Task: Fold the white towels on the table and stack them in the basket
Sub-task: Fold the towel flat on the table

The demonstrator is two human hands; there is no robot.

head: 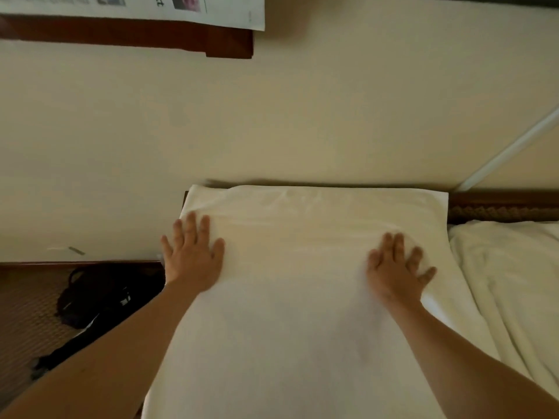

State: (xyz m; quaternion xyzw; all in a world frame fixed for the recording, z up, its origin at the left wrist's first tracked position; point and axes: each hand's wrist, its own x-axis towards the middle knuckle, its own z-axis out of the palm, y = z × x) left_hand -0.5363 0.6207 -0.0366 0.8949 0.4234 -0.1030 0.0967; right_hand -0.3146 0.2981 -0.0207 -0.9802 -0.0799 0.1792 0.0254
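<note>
White towel [302, 297] lies spread flat on the table, reaching to its far edge against the cream wall [272, 116], and both hands press down on it with fingers straight and splayed, gripping nothing: the left hand [193, 255] at the towel's far left corner, the right hand [396, 267] toward its right side and somewhat blurred. Just to the right, more white towels [514, 282] sit rumpled in a heap below the table's carved wooden edge [502, 207], while off the table's left side a black bag [96, 297] rests on a woven surface, and a newspaper [151, 7] hangs over a dark wooden ledge high on the wall.
</note>
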